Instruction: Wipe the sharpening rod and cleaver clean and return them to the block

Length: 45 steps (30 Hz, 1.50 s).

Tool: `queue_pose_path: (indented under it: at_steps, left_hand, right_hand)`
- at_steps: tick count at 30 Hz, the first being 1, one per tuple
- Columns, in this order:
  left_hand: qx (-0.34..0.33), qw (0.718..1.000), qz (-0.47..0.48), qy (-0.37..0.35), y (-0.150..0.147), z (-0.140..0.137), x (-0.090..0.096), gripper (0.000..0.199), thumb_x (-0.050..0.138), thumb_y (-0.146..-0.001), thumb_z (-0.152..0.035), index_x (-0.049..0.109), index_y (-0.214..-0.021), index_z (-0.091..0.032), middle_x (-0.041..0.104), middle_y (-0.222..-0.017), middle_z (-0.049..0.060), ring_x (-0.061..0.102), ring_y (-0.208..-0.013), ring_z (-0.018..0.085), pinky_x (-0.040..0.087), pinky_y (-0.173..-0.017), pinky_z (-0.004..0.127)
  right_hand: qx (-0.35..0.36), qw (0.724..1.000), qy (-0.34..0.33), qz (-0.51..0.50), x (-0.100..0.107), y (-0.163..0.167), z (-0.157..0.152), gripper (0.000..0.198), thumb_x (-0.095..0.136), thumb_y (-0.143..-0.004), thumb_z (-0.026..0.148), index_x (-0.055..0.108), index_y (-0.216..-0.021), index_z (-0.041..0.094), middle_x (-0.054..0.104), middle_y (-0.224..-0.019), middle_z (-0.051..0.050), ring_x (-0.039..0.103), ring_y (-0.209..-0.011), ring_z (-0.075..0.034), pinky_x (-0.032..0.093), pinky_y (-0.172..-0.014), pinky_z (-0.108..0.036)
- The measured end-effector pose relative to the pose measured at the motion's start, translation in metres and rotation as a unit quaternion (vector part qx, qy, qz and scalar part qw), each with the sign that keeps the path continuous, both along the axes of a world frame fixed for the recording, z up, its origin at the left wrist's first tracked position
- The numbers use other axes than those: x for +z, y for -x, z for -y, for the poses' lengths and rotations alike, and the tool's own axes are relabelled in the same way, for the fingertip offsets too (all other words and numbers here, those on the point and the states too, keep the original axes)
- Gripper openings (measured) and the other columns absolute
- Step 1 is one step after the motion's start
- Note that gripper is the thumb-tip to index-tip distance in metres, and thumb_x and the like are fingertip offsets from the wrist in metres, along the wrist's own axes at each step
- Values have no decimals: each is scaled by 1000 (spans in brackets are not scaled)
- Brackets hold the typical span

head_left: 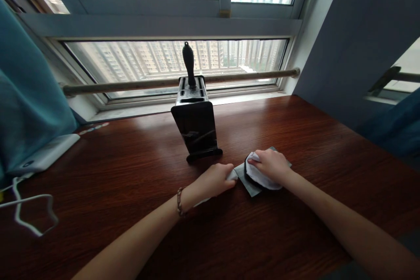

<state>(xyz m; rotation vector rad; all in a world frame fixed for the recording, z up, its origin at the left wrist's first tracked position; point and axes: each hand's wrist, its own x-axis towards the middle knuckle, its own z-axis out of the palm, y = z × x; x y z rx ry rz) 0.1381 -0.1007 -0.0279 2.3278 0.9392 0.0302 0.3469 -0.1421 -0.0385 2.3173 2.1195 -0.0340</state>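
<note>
My right hand (273,165) is closed on a bunched white cloth (262,177) with a black edge. The white cloth rests over a flat grey-green piece (252,189) lying on the wooden tabletop (138,162). To its left, my left hand (216,179) is closed, with a bit of white material (232,175) showing at its fingertips. A corner of the grey-green piece reaches close to those fingers; I cannot tell whether they touch it. More white shows below the left wrist, mostly hidden by the hand.
Beyond my hands stands a black knife block (197,129), a black-handled tool (188,63) upright in its slotted top. A white device (49,153) and white cable (19,210) lie at the left by a blue curtain (29,83). A rail (249,76) crosses the window behind.
</note>
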Motion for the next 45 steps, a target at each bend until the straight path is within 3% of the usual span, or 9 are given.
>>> queue_pose_path:
  at_steps: [6, 8, 12, 16, 19, 28, 34, 40, 45]
  left_hand:
    - [-3, 997, 12, 70, 2, -3, -5, 25, 45, -78, -42, 50, -82, -18, 58, -73, 0, 51, -45, 9, 32, -37, 19]
    - [3, 997, 20, 78, 4, -3, -8, 25, 45, -79, -42, 49, -83, -18, 58, -73, 0, 51, -43, 9, 31, -35, 19]
    - [15, 996, 37, 80, 5, -3, -13, 25, 44, -79, -41, 50, -84, -17, 58, -72, 1, 52, -44, 11, 32, -36, 19]
    - [-1, 996, 84, 42, 4, -3, -15, 19, 47, -77, -30, 55, -88, -16, 62, -77, 2, 56, -58, 12, 38, -50, 20]
    - [-11, 995, 95, 10, 4, -3, -17, 18, 49, -75, -26, 58, -86, -15, 64, -80, 3, 57, -66, 13, 38, -58, 22]
    - [11, 998, 62, -2, 6, -3, -18, 20, 48, -76, -32, 55, -74, -14, 60, -70, 3, 51, -57, 11, 29, -49, 22]
    - [12, 998, 55, 1, 4, -1, -11, 20, 48, -77, -33, 56, -75, -14, 61, -69, 2, 52, -58, 11, 30, -50, 22]
    - [19, 998, 53, 6, 3, 1, -10, 22, 48, -77, -35, 56, -75, -15, 61, -70, 2, 53, -58, 12, 31, -50, 22]
    - [26, 999, 47, 1, 3, 0, -11, 23, 47, -78, -36, 56, -76, -14, 61, -70, 3, 53, -57, 12, 31, -50, 22]
  right_hand:
    - [-161, 986, 23, 33, 5, -59, -19, 38, 42, -86, 50, 63, -90, 20, 64, -89, -11, 62, -81, -30, 31, -53, -29]
    - [-158, 987, -14, 26, 8, -66, -20, 41, 40, -87, 53, 62, -86, 18, 63, -85, -11, 61, -78, -29, 30, -53, -29]
    - [3, 986, -115, -117, 8, -39, -9, 42, 43, -86, 55, 54, -75, 16, 58, -72, -7, 54, -67, -19, 32, -57, -27]
    - [253, 927, -115, -251, -3, 5, 6, 18, 51, -86, 29, 61, -95, 17, 57, -89, -6, 49, -84, -18, 36, -73, -27]
    - [279, 917, -122, -255, -8, 15, 11, 22, 53, -84, 23, 63, -103, 19, 55, -92, -7, 46, -87, -19, 36, -75, -29]
    - [354, 886, -58, -293, 4, -1, 6, 24, 55, -71, 7, 70, -85, 18, 55, -81, -4, 49, -78, -15, 34, -69, -27]
    - [382, 835, 111, -380, 12, -23, -3, 35, 53, -64, 3, 73, -89, 15, 61, -84, -4, 55, -78, -15, 39, -71, -24]
    - [261, 881, 219, -330, 23, -67, -14, 28, 49, -58, 8, 71, -74, 13, 61, -79, -3, 54, -75, -15, 39, -66, -22]
    - [51, 973, 99, -202, 21, -89, -20, 18, 50, -65, 20, 67, -69, 13, 60, -70, -4, 52, -65, -15, 33, -56, -23]
